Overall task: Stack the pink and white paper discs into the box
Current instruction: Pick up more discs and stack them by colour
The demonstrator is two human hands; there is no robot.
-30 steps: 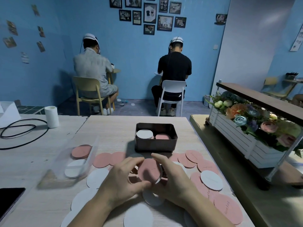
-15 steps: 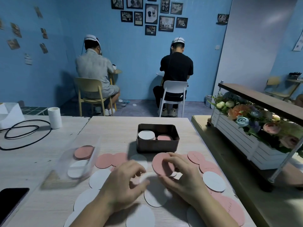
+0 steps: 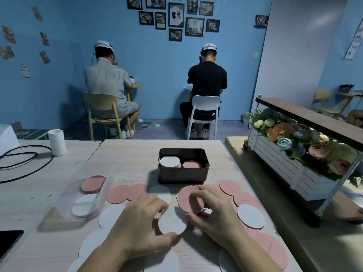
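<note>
The left hand (image 3: 141,224) is pinching a white disc (image 3: 172,220); the right hand (image 3: 214,214) is gripping a pink disc (image 3: 189,199) just before the box (image 3: 183,173). Square edges over matching piles before letting go.

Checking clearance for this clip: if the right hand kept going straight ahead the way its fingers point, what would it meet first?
Probably the near wall of the dark box. The right hand, holding a pink disc, points up-table toward it; only bare table seems between, though depth is unclear.

The left hand (image 3: 141,222) now pinches a white disc (image 3: 172,220) it lacked before; the right hand (image 3: 212,211) has carried its pink disc (image 3: 189,199) rightward.
</note>
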